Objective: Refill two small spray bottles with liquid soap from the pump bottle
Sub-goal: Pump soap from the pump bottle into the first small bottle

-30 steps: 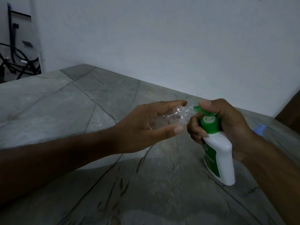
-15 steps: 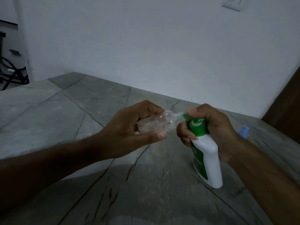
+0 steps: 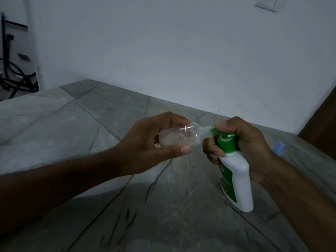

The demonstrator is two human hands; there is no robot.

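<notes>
Right hand (image 3: 243, 142) grips pump bottle (image 3: 236, 179) (green label unreadable).

A grey stone counter (image 3: 76, 128) fills the lower part of the view, its surface crossed by thin dark veins and straight seam lines. Its far edge meets a plain white wall (image 3: 172, 51), which bears a pale switch plate (image 3: 266, 4) near the top right corner. Beyond the counter's far left corner, an opening shows a dark metal frame (image 3: 6, 51) with black looping cables (image 3: 16, 77) below it. At the right edge, a brown wooden panel (image 3: 321, 122) rises beside the counter's far right side. The lighting is dim.
</notes>
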